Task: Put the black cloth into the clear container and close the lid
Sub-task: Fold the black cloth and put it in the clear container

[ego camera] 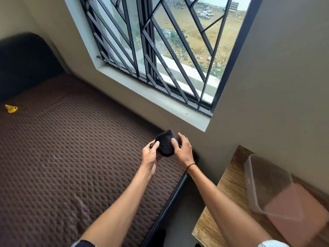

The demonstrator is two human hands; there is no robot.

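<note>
Cloth: black cloth (166, 144), balled, soft and light, clamped between left hand (151, 155) and right hand (183, 148), fingers curled on it. Keeping the bundle cupped should suit the clear container (267, 186), well right of it.

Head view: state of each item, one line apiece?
black cloth: bunched into a ball, held in the air between both hands
left hand: gripping the cloth's left side
right hand: gripping the cloth's right side
clear container: open, empty, on the wooden table
pink lid: off, lying beside the container
window: barred; open or shut unclear
</note>
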